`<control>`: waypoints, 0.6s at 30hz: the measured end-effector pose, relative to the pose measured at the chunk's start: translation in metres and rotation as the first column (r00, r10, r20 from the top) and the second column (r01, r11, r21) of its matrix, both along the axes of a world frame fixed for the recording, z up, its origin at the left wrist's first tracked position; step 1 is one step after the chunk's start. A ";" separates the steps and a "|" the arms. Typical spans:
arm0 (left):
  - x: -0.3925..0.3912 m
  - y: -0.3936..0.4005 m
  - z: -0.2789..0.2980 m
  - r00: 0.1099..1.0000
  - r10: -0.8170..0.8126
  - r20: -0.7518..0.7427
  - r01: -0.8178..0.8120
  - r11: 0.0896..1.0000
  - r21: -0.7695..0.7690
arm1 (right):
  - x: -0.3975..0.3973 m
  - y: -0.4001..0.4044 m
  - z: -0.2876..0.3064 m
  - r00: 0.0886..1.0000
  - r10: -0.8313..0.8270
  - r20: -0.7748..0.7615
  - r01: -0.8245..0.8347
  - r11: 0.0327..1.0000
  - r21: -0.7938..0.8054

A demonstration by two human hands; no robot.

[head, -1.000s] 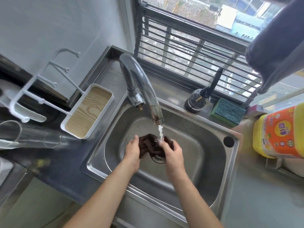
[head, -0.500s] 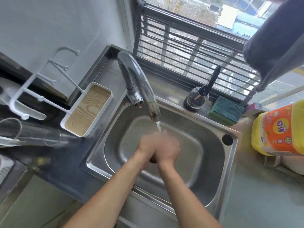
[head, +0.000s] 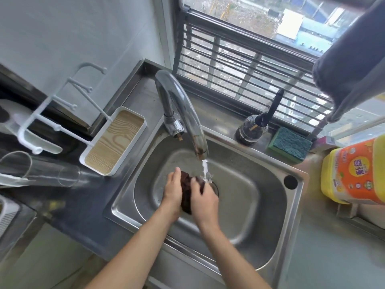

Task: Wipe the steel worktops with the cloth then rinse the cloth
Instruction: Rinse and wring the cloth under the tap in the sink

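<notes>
— Under the running tap (head: 183,113), over the sink (head: 295,207) drain, what is seen?

— A dark brown cloth (head: 186,192) is held there, bunched between two hands. It is pressed from the side by the left hand (head: 173,189), whose fingers are laid against it and pointed toward the tap. It is gripped by the right hand (head: 203,200), with the fingers curled over its top. The water stream (head: 205,171) is received at the far end of the cloth, beside the right fingertips.

— And what is placed around the sink?

— On the ledge behind the sink, a dark round bottle with a black handle (head: 253,130) is set, and just right of it a green sponge (head: 290,143) is laid. Farther right of the sink, a yellow and orange detergent bottle (head: 354,174) is seen. Left of the sink, a white tray with a wood-grain base (head: 115,143) is placed, and a clear glass (head: 39,171) is laid on its side near it. Above the sink, at the barred window, a grey cloth (head: 352,65) is hung.
</notes>
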State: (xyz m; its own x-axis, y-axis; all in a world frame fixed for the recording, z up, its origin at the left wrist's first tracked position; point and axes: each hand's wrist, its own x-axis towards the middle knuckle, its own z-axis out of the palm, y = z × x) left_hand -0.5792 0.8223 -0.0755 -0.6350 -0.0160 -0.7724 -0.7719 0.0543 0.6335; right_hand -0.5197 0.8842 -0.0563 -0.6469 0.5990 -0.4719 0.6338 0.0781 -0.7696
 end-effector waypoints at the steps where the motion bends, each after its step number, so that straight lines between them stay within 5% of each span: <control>1: -0.001 0.003 0.005 1.000 -0.019 -0.009 0.019 0.999 -0.027 | 0.006 -0.015 0.007 0.997 0.025 -0.067 -0.022 0.999 0.039; 7: 0.011 0.019 0.019 0.988 -0.134 -0.080 0.127 0.989 -0.078 | -0.018 0.008 -0.004 0.968 -0.246 0.054 0.242 0.967 0.083; 11: 0.012 0.029 0.028 0.985 -0.153 -0.075 0.157 0.987 0.044 | -0.043 0.039 -0.013 0.878 -0.398 0.266 0.441 0.888 -0.126; 14: 0.009 0.029 0.031 0.957 -0.246 -0.155 0.259 0.964 0.066 | -0.046 0.046 -0.018 0.787 -0.497 0.366 0.610 0.718 -0.336; 16: 0.006 0.023 0.022 0.963 -0.198 -0.182 0.212 0.975 0.063 | -0.041 0.042 -0.024 0.753 -0.540 0.376 0.657 0.597 -0.461; 18: 0.000 0.015 0.006 0.991 -0.055 -0.122 0.056 0.998 0.005 | -0.030 0.031 -0.033 0.793 -0.491 0.361 0.609 0.634 -0.476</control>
